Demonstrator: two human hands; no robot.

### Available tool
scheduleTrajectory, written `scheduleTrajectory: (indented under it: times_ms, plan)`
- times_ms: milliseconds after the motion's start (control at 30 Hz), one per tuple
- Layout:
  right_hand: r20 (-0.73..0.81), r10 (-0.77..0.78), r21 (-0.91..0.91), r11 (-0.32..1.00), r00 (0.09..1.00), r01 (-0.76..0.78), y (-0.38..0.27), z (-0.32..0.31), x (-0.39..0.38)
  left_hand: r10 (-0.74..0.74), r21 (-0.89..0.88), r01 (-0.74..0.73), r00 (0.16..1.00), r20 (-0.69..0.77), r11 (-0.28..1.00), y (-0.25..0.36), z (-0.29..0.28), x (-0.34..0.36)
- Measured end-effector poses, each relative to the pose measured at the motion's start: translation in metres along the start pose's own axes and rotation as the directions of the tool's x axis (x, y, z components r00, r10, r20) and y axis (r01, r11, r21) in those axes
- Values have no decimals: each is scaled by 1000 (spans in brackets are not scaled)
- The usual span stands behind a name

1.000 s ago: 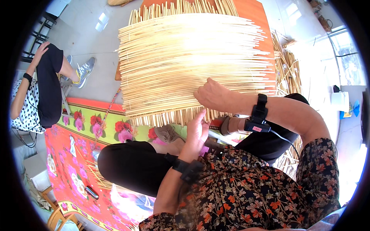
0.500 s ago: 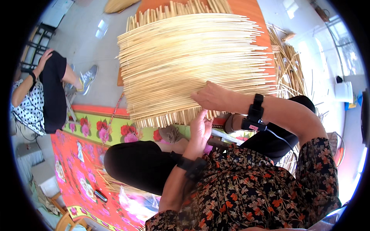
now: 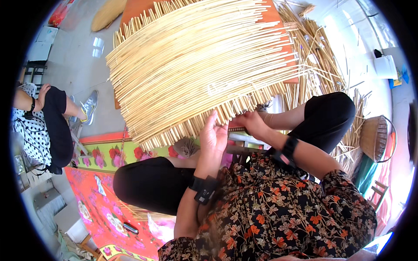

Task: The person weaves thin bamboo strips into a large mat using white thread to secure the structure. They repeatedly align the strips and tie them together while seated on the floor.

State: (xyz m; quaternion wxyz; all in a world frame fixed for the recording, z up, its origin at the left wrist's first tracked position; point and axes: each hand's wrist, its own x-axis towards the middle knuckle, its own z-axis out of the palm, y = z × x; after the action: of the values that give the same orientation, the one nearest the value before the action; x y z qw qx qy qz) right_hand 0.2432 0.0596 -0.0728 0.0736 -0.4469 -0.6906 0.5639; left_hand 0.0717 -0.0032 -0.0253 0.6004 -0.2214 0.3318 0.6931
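Dozens of pale stalks, bound side by side, form a mat on an orange tabletop. Its near edge, fringed with a row of short stalk ends, lies close in front of the seated person. Thin white string lies in loose loops over the mat near this edge.

The left hand is turned palm up, partly open, its fingertips touching the fringed edge; whether it grips a stalk cannot be told. Just beside it, the right hand sits low by the same edge with fingers bent and partly hidden, so its hold cannot be told either. Both wrists wear black bands.

To the right, a heap of loose stalks spreads over the floor, with a wicker basket near it. A red floral cloth covers the floor at lower left, and a small dark cylinder lies on it. Farther left sits another person in dark trousers and a dotted top, one hand resting on a knee. A flat, rounded tan piece lies on the floor beyond.
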Motion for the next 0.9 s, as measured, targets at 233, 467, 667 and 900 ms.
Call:
scheduleTrajectory:
  times_ms: [233,467,667,900]
  plan:
    - [-11,-30,856,517,999,25,54,60,77,32,26,-31,999,-39,999,0,12,-11]
    - [22,43,715,697,999,-46,57,36,49,6,73,3,993,-119,997,8,11,-18]
    - [26,103,682,726,994,-93,60,25,30,-42,90,55,990,-135,994,10,14,-19]
    - [27,127,678,727,992,-111,64,29,25,-49,116,67,988,-148,991,11,16,-23]
